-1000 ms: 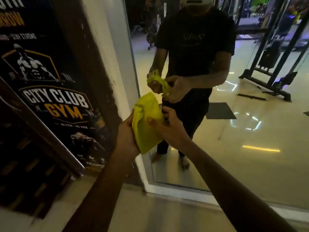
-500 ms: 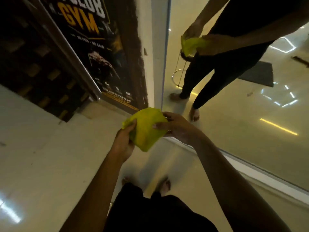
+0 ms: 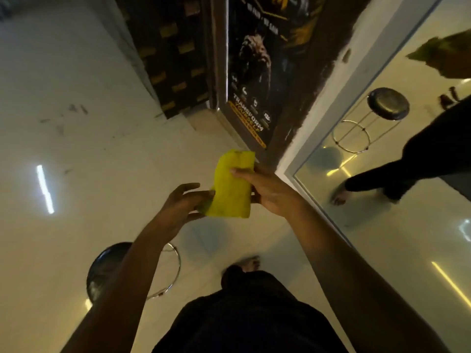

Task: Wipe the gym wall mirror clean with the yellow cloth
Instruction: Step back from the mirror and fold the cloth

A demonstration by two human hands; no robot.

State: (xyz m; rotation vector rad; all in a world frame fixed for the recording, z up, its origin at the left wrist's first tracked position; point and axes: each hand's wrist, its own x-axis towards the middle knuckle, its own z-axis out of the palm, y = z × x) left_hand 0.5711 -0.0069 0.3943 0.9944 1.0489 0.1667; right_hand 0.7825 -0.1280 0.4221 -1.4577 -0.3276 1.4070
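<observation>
Cloth-folding is what I am reading as the step in hand, not wiping. I am holding the yellow cloth (image 3: 230,186) in front of me as a folded pad, above the pale floor (image 3: 76,154), and it is touching no glass. My right hand (image 3: 270,191) is gripping the pad along its right edge, thumb lying across the upper face and fingers tucked behind. My left hand (image 3: 182,203) is meeting the pad's lower left corner; its fingers are spread and loosely curved, and I cannot tell whether they are pinching the corner or only steadying it.

To the right of the grip and a little beyond it, the mirror (image 3: 397,194) is running inside its white frame (image 3: 289,171), its lower corner sitting just beside my right hand. A gym poster (image 3: 254,80) is hanging on the wall beyond the cloth. A black stool (image 3: 109,270) is standing below and to the left of the grip, under my left forearm.

By my judgement the wiping proper is not under way. The next move is calling for one hand to take the pad flat against its palm, carry it rightward and up onto the glass, and press evenly.
</observation>
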